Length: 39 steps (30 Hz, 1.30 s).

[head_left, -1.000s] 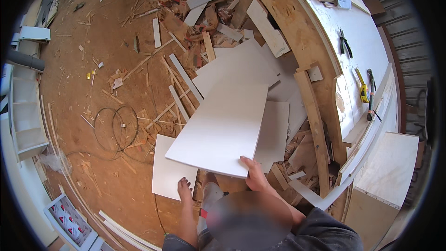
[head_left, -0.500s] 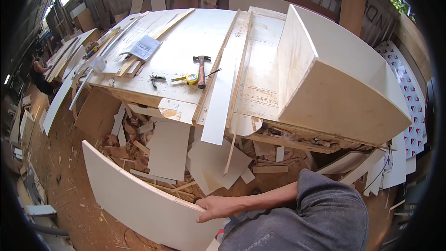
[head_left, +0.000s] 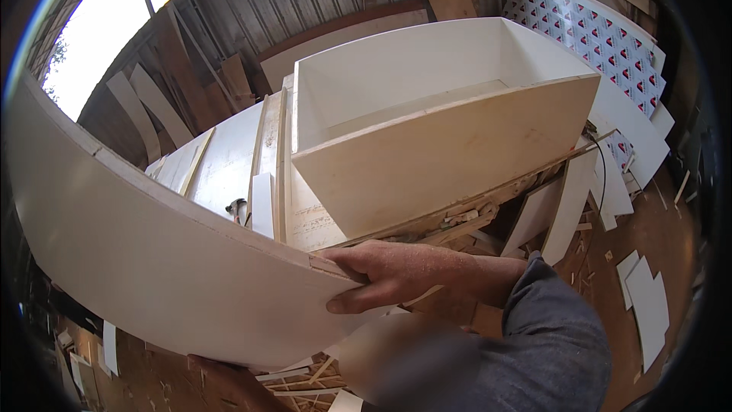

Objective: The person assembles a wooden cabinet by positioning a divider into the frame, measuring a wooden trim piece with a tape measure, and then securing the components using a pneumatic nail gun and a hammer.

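Note:
A long white-faced wood panel [head_left: 152, 259], with a raw wood edge, stands on its edge and fills the left side of the view. My right hand [head_left: 396, 275] is closed around its near right end, thumb on the white face and fingers over the top edge. Below, my left hand [head_left: 229, 383] is at the panel's lower edge and bears it there; its fingers are partly hidden. Beyond the panel, an open box of white-faced boards [head_left: 450, 152] stands on the workbench [head_left: 309, 217]. A hammer [head_left: 236, 208] lies on the bench, partly covered by the panel.
A white strip [head_left: 262, 206] lies on the bench left of the box. Offcuts [head_left: 560, 210] lean under the bench's right end, near a dark cable [head_left: 602, 175]. White scraps [head_left: 644, 309] lie on the floor at right. Boards [head_left: 171, 69] lean on the metal wall behind.
The panel has been raised from low beside me to bench height and above. My left hand has come into view at its lower edge. My view has swung right, toward the box.

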Motion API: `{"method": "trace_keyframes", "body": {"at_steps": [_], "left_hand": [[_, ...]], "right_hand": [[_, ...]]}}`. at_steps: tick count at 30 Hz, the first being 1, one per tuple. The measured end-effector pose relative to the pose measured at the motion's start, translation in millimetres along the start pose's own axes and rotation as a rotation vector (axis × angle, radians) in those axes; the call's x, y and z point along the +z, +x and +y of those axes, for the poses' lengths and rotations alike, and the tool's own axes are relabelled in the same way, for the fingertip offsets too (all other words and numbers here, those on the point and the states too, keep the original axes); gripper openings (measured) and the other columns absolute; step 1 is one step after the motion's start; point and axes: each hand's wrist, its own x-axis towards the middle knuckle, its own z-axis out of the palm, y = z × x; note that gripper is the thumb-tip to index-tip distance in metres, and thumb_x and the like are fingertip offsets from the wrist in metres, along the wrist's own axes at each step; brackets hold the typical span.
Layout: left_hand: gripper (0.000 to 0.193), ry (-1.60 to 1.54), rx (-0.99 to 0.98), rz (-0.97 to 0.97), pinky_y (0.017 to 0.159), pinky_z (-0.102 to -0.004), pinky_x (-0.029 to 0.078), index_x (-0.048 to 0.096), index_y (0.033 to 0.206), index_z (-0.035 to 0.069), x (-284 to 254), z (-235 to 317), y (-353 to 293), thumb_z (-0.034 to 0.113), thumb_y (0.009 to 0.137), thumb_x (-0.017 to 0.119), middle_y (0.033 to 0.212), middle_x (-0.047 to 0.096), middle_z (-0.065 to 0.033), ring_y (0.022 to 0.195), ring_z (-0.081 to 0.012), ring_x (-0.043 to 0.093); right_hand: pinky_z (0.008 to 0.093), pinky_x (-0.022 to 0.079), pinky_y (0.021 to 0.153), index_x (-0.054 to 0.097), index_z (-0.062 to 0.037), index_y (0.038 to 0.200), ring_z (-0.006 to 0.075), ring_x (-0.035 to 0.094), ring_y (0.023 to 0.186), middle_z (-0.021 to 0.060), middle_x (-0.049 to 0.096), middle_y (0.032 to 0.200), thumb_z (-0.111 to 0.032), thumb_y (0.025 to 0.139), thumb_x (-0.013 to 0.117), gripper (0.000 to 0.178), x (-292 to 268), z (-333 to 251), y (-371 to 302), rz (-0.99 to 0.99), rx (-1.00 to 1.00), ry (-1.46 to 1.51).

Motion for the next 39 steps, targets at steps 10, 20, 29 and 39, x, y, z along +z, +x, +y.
{"method": "trace_keyframes", "body": {"at_steps": [10, 20, 29, 39], "left_hand": [[0.063, -0.135, 0.225, -0.537, 0.096, -0.0352, 0.050, 0.046, 0.138, 0.000, 259.8, 80.6, -16.9, 0.051, 0.100, 0.045, 0.130, 0.056, -0.0146, 0.115, -0.0232, 0.058], [0.057, 0.082, 0.669, -0.999, 0.105, -0.0396, 0.042, 0.052, 0.137, 0.008, 435.5, 86.5, -83.8, 0.050, 0.098, 0.050, 0.130, 0.060, -0.0151, 0.126, -0.0289, 0.054], [0.036, 0.677, 0.622, -1.289, 0.087, -0.0365, 0.050, 0.062, 0.123, 0.008, 499.2, -6.1, -149.6, 0.028, 0.093, 0.062, 0.119, 0.065, -0.0120, 0.112, -0.0254, 0.062], [0.038, 0.948, 0.294, -1.108, 0.090, -0.0388, 0.049, 0.062, 0.123, 0.005, 543.1, -45.5, -167.8, 0.029, 0.093, 0.061, 0.110, 0.069, -0.0151, 0.102, -0.0262, 0.065]], "right_hand": [[0.0286, 0.050, 0.085, 0.054, 0.0021, 0.130, 0.0133, 0.062, 0.097, 0.0072, 0.066, 0.109, -0.025, 0.088, 0.071, 0.053, -42.0, -17.0, -126.9, 0.970, -0.259, 0.068], [0.0322, 0.050, 0.088, 0.049, -0.0003, 0.131, 0.0163, 0.061, 0.103, 0.0066, 0.060, 0.117, -0.017, 0.094, 0.062, 0.043, -108.5, -17.0, -217.9, 1.608, -0.854, -0.091], [0.0357, 0.049, 0.095, 0.060, 0.0052, 0.121, 0.0239, 0.061, 0.109, 0.0140, 0.061, 0.120, -0.023, 0.092, 0.064, 0.041, -268.2, -39.2, -361.0, 2.018, -0.728, -0.483], [0.0375, 0.045, 0.103, 0.054, -0.0009, 0.135, 0.0249, 0.058, 0.117, 0.0127, 0.057, 0.127, -0.022, 0.095, 0.060, 0.046, -438.0, 30.5, -421.4, 1.978, -0.307, -0.636]]}}
